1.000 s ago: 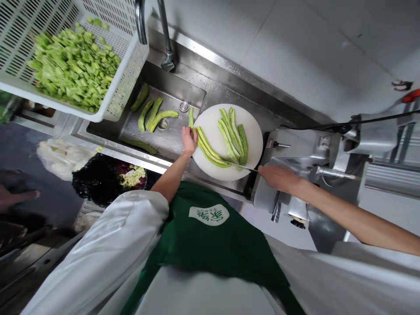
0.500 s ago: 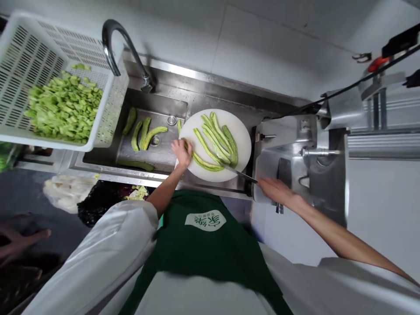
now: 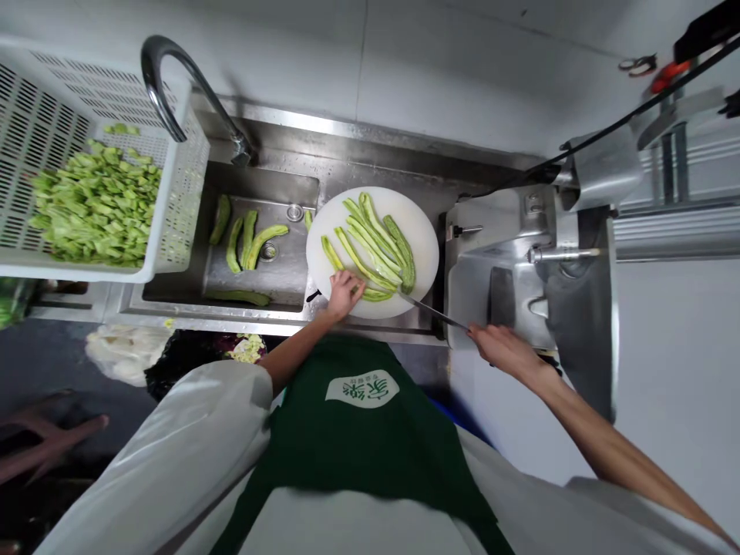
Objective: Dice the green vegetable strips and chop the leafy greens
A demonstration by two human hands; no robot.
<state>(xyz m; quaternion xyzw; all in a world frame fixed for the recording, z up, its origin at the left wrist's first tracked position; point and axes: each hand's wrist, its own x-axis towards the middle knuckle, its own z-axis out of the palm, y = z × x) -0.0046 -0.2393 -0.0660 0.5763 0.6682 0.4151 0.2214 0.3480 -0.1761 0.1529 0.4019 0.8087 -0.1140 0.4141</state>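
Observation:
On a round white cutting board (image 3: 425, 266) lie several long green gourd strips (image 3: 373, 243). My left hand (image 3: 345, 294) is at the board's lower left, its curled fingers on one strip near the front edge; whether they grip it is hard to tell. Closed round a knife's handle, my right hand (image 3: 504, 351) is off the board's right side. The knife (image 3: 431, 310) points left, its tip at the lower ends of the strips. More gourd pieces (image 3: 248, 240) lie in the steel sink at the left.
A white basket (image 3: 165, 196) of cut green pieces stands at the left, beside a curved faucet (image 3: 190, 69). A steel machine (image 3: 486, 223) borders the board on the right. Bags (image 3: 124, 351) sit below the counter's left part.
My left hand has moved right onto the board's front edge, uncovering a strip at the left. The knife and my right hand have shifted slightly right and down. The view has shifted a little.

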